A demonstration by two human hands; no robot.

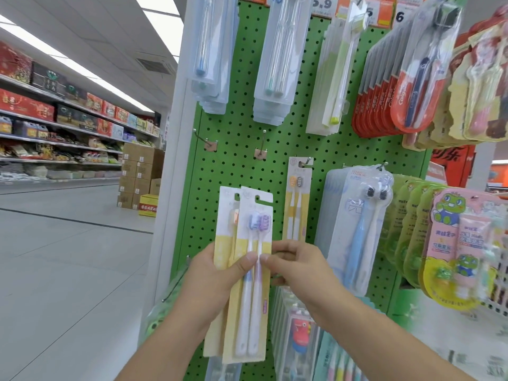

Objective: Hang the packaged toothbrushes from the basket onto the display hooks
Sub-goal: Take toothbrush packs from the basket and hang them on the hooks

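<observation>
Green black-dotted pegboard (242, 127); yellow-and-white toothbrush packs (248, 306), purple and blue brush heads; red packs (373, 105) upper right.

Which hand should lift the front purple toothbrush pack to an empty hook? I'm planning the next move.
Probably the right hand. It pinches only the front pack, while the left hand grips both that and the back pack. The empty hooks sit just above.
</observation>
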